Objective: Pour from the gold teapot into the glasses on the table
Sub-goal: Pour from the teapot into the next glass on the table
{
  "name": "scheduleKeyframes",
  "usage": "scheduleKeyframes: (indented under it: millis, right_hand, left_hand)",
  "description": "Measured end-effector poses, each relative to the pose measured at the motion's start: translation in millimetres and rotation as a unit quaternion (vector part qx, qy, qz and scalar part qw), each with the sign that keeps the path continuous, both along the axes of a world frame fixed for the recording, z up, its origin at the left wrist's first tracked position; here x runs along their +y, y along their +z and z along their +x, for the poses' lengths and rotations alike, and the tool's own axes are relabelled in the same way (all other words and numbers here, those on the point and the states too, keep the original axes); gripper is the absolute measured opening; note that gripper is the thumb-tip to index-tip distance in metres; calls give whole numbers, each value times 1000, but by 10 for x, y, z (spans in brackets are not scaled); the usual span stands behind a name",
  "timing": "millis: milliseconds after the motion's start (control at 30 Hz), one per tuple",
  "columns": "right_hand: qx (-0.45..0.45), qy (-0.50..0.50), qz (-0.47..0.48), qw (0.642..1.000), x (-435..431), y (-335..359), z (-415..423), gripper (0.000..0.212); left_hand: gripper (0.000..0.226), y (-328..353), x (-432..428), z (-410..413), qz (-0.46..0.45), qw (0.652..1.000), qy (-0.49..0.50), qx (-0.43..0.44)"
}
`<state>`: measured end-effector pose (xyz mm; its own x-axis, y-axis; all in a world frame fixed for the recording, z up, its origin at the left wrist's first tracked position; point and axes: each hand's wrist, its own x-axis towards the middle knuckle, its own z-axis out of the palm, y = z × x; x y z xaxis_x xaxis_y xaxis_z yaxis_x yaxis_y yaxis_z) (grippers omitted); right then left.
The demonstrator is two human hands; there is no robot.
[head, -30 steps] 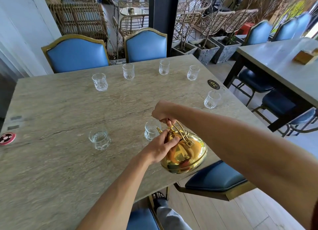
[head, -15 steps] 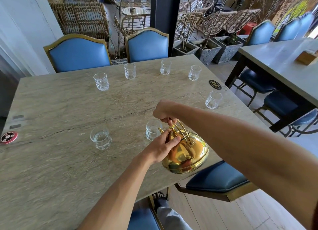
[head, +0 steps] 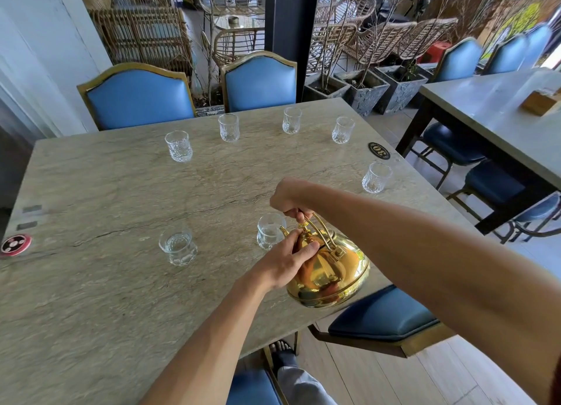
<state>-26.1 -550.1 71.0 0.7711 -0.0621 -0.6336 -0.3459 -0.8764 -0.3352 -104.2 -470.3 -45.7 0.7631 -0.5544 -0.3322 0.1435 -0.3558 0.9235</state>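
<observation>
Pretty much nothing's moved in the last second; the gold teapot (head: 331, 271) is still tipped over the counter's (head: 121, 192) near edge, spout just beside the nearest glass (head: 270, 233). Right hand (head: 288, 196) fingers grip the handle; left hand (head: 282, 262) fingers curl over the lid (head: 311, 239).

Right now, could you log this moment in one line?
right hand: grips handle | left hand: on lid | gold teapot: tilted, spout at near-right glass
</observation>
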Motion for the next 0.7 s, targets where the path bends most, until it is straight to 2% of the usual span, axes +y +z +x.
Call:
scheduleKeyframes:
  millis: [200, 533, 700]
  right_hand:
    - [4, -2, 4, 1000, 7, 7, -1, 21]
    - [-15, -31, 20, 999, -19, 67, -65, 27]
    - [-58, -91, 70, 992, -104, 98, -120, 28]
  left_hand:
    - [75, 17, 2, 3, 9, 1000, -3, -1]
    - [86, 59, 1, -13, 16, 1000, -8, -11]
    - [66, 103, 10, 19, 21, 1000, 8, -9]
